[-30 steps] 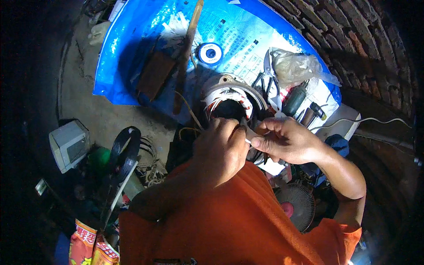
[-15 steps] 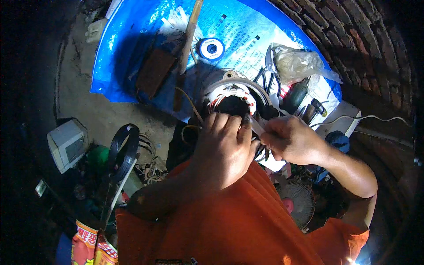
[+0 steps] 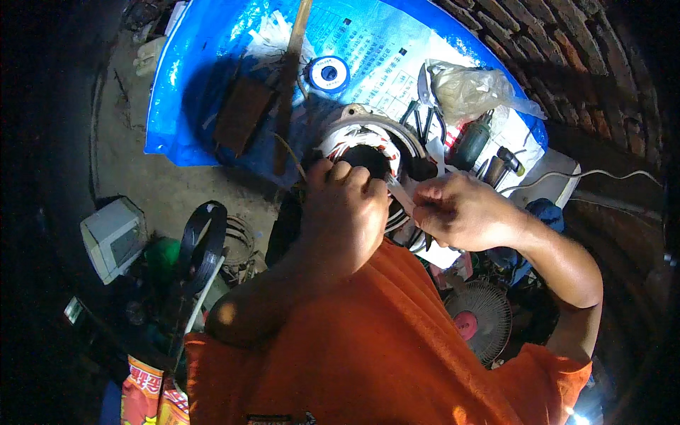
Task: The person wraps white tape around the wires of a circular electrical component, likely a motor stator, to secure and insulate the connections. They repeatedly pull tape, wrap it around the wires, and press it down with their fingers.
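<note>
A round motor stator (image 3: 352,111) stands in front of me, its ring of windings wrapped in white with red marks. My left hand (image 3: 345,223) lies over the stator's near left rim, fingers curled in; whatever they hold is hidden. My right hand (image 3: 464,212) is closed, pinching a flat whitish strip (image 3: 401,196) between thumb and fingers. From there the strip slants up and left to the stator's inner edge, beside my left hand. Dark leads partly show below my right hand.
On the blue sheet (image 3: 184,134) lie a blue-and-white spool (image 3: 329,86), a wooden stick (image 3: 292,78), a brown block (image 3: 244,113), cutters (image 3: 425,120), a plastic bag (image 3: 467,92) and a dark green bottle-shaped thing (image 3: 471,145). A fan (image 3: 489,319) stands below right, a black coil (image 3: 195,248) left.
The whole view has shifted a little. My left hand's fingers are curled more tightly and sit further from my right hand. More of the strip shows between the hands.
</note>
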Demonstrator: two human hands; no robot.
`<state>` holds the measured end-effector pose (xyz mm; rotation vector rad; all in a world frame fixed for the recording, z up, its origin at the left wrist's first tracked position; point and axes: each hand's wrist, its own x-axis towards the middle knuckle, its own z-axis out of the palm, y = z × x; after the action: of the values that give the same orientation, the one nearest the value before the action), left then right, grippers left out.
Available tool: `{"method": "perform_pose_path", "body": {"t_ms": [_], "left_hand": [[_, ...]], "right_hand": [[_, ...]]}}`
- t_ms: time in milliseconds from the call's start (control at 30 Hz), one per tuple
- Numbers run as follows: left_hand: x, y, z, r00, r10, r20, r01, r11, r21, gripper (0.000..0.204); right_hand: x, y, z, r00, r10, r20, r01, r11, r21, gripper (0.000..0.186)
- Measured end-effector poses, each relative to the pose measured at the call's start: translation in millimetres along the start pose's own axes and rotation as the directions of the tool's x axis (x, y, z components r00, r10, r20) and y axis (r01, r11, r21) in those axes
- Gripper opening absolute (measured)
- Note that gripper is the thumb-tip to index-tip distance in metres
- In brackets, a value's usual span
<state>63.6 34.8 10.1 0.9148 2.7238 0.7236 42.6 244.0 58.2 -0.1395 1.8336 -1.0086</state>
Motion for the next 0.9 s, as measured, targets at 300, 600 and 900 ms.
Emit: {"method": "perform_pose_path", "body": {"t_ms": [300, 600, 900], "left_hand": [[1.5, 7.0, 1.2, 0.998, -0.069, -0.002, 0.069, 0.997, -0.042, 0.012], [-2.4, 4.2, 5.4, 0.992, -0.120, 0.027, 0.122, 0.990, -0.065, 0.017], [-0.1, 7.1, 4.2, 0.994, -0.112, 0.005, 0.112, 0.991, -0.066, 0.010]], "right_hand": [[2.7, -3.0, 10.2, 0.988, -0.032, -0.150, 0.005, 0.984, -0.180, 0.036], [8.2, -5.3, 15.9, 0.964, -0.056, -0.260, 0.045, 0.998, -0.047, 0.025], [1.7, 5.9, 29.3, 0.975, -0.054, -0.217, 0.083, 0.988, 0.129, 0.012]]}}
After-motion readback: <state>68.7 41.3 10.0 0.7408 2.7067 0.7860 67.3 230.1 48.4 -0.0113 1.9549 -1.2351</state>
